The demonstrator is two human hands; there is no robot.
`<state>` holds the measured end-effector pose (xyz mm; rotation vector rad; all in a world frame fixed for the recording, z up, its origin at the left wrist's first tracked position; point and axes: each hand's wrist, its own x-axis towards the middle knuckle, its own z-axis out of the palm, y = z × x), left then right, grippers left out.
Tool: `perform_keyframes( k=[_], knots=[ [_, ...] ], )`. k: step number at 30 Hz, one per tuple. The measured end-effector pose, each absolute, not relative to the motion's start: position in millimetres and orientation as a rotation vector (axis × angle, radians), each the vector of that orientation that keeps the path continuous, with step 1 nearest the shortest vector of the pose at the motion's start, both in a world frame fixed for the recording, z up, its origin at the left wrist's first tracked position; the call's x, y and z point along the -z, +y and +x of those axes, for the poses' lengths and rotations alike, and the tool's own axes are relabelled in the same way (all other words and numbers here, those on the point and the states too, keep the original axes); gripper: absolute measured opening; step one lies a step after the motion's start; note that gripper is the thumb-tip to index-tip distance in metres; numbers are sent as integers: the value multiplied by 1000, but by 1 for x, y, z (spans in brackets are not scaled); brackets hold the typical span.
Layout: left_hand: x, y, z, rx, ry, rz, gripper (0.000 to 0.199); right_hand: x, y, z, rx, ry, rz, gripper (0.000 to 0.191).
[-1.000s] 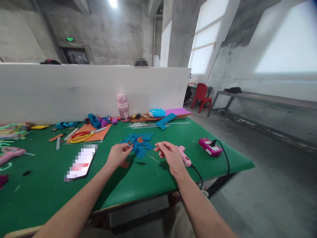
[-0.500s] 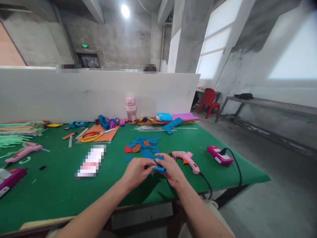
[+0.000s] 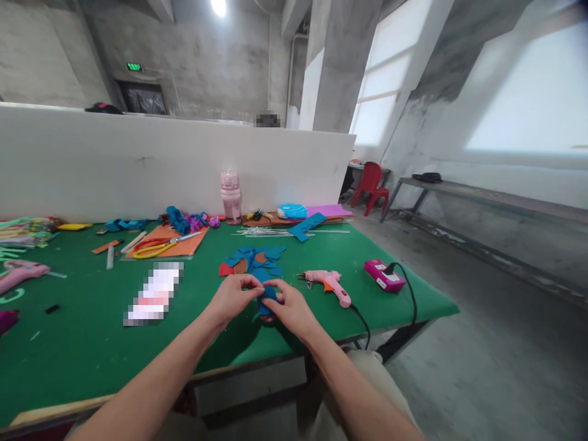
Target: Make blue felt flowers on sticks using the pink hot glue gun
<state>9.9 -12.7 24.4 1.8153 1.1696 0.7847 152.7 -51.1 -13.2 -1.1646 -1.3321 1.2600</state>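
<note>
Landmark: pink glue gun [image 3: 331,285]. Left of it, your left hand [image 3: 235,298] and right hand [image 3: 291,309] pinch one blue felt piece [image 3: 268,301] between fingertips, just nearer you than the blue felt pile [image 3: 257,258].

Bare concrete walls [image 3: 215,67] surround a grey floor [image 3: 436,275]; 1 red chair [image 3: 371,184] stands near a long bench [image 3: 482,195].

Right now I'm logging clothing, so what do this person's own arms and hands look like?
The left hand and right hand wear no gloves. No sleeve, watch or band shows on the left forearm or right forearm; a thin ring can't be ruled out.
</note>
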Motion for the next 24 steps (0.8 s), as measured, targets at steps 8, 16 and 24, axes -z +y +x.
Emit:
perform_keyframes(
  k=[8,16,24],
  knots=[
    [-14,-1,0,-659,1144,1946,26,18,-53,159,-1304,-1417,-1335,8],
    [-13,77,-29,-423,1619,2400,33,17,-36,172,-1107,-1218,-1313,16],
    [-8,97,-23,-404,1656,2362,27,8,-31,181,-1037,-1181,-1284,18]
  ],
)
